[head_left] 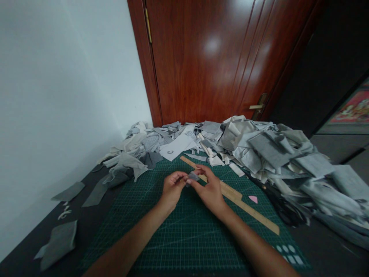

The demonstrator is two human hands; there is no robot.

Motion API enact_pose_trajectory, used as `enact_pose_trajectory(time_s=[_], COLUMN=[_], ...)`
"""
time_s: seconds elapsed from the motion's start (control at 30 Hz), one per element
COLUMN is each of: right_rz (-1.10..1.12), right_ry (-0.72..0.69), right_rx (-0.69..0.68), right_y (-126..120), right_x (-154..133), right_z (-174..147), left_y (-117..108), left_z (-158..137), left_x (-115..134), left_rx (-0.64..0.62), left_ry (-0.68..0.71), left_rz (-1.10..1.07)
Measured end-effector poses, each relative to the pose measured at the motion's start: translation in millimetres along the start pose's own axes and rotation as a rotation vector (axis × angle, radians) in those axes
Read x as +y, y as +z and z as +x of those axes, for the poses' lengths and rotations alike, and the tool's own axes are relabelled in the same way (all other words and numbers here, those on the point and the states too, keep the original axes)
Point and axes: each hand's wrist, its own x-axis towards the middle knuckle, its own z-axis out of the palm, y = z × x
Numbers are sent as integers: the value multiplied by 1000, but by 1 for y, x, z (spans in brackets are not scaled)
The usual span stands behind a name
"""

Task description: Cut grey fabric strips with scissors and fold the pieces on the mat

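One small grey scrap (193,176) sat above the single green cutting mat (178,238), pinched between nearly closed fingertips of both the left hand (172,188) and the right hand (211,190). One pink triangle (253,199) lay beside the wooden ruler (259,216) (one piece or two, I couldn't tell). Uncounted cloth pieces (268,148) heaped beyond.
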Motion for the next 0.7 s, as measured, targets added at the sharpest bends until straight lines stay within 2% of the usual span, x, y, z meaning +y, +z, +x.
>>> enact_pose_trajectory(time_s=[0.1, 0.17, 0.37, 0.53, 0.7], right_rz=[207, 300, 356, 311, 246], right_ry=[177, 236, 239, 246, 249], right_rx=[4, -30, -26, -35, -39], right_y=[12, 18, 16, 11, 7], right_x=[3, 4, 4, 9, 15], right_z=[-6, -8, -7, -2, 1], left_y=[3, 5, 8, 6, 2], left_z=[-5, -8, -11, -9, -4], left_x=[-3, -3, -2, -6, -3], left_rx=[45, 44, 7, -22, -114], left_ry=[-55, -97, -170, -196, -231], left_rz=[-85, -134, -209, -192, -170])
